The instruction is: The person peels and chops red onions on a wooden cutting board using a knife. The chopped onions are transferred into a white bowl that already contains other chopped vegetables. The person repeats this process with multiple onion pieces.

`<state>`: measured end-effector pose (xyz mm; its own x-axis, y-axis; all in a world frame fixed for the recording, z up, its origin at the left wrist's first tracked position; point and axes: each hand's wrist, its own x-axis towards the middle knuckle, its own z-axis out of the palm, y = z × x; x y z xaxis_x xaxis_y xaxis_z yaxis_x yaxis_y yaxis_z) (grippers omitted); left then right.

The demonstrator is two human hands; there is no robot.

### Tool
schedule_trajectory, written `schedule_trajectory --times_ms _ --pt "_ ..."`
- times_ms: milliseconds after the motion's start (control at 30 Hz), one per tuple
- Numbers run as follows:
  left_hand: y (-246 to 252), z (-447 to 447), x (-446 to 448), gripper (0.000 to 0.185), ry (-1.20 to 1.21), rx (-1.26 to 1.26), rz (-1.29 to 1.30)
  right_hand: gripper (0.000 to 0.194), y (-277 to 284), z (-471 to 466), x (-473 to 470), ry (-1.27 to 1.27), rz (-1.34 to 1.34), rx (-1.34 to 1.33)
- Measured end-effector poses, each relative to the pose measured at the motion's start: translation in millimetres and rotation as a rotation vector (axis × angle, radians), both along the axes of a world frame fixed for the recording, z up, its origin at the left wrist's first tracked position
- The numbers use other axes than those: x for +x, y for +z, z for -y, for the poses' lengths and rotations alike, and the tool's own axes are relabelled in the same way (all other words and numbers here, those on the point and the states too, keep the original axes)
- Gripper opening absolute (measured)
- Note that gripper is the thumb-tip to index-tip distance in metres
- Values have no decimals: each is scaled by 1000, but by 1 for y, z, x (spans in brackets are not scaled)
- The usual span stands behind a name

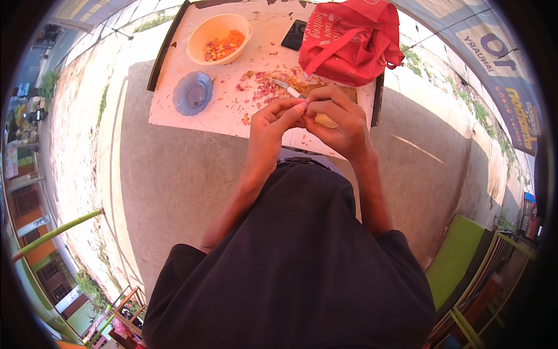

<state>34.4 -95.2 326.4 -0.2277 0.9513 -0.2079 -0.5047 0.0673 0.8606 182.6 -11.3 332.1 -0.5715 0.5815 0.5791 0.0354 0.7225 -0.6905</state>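
Observation:
My left hand (pixel 273 121) and my right hand (pixel 340 120) meet over the near edge of a pale table (pixel 192 124). Between their fingertips is a small pinkish piece (pixel 304 104), perhaps a shallot, mostly hidden by the fingers. Just beyond them lies a knife (pixel 287 88) with a light handle, its blade pointing away to the left. A wooden chopping board (pixel 348 92) shows partly behind and below my right hand. Reddish, papery peelings (pixel 263 82) are strewn around the blade.
A yellow plastic bowl (pixel 195 39) at the back left holds shredded orange food and peeled cloves or shallots. Nearer stands a blue glass plate (pixel 192 94). A phone (pixel 293 35) lies beside a red fabric bag (pixel 348 48). Low on the right is a green bench (pixel 455 257).

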Motion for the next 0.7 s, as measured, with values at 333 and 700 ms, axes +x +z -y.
schedule_trajectory --times_ms 333,700 --pt "8 -7 -26 40 -248 -74 -31 18 0 1 -1 92 -169 -534" --pt "1 -7 -5 34 9 -32 47 20 -8 11 -10 -192 -86 -27"
